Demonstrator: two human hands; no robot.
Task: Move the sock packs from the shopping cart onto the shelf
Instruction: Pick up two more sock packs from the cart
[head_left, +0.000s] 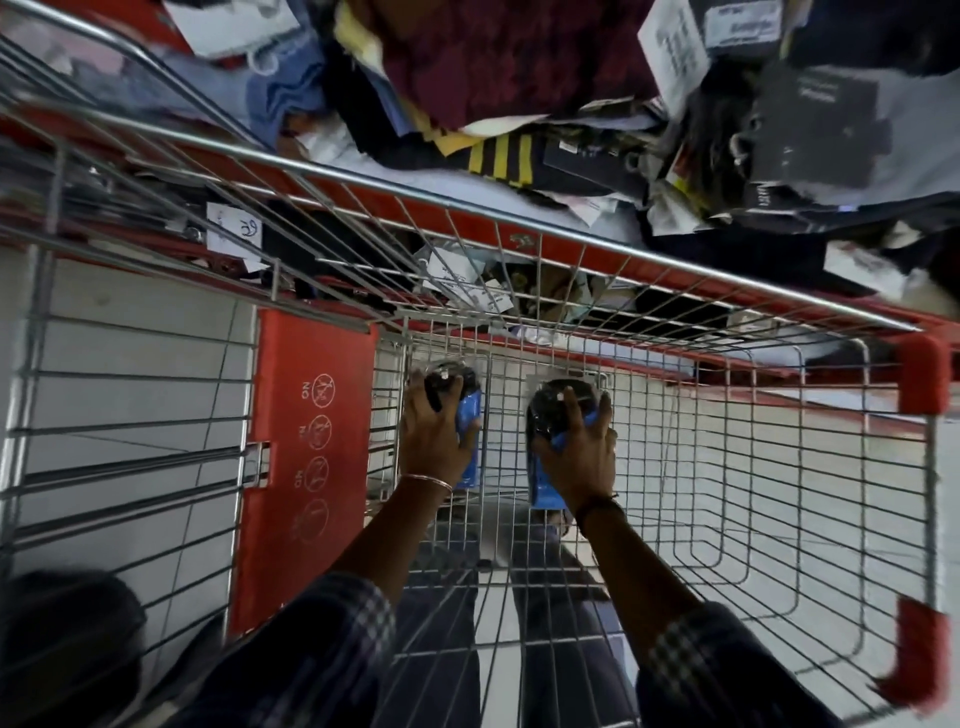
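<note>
Wire shopping cart (727, 467) is enclosing both hands at centre frame: left hand (434, 441) and right hand (579, 462) are each gripping a sock pack, left pack (470, 415), right pack (545, 415), fingers closed. Cluttered shelf (519, 130) is filling the upper frame.

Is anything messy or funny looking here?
Yes. The shelf past the cart is messy: clothes and paper tags lie jumbled in a heap, not in rows. The left hand and right hand each hold a sock pack neatly.
</note>
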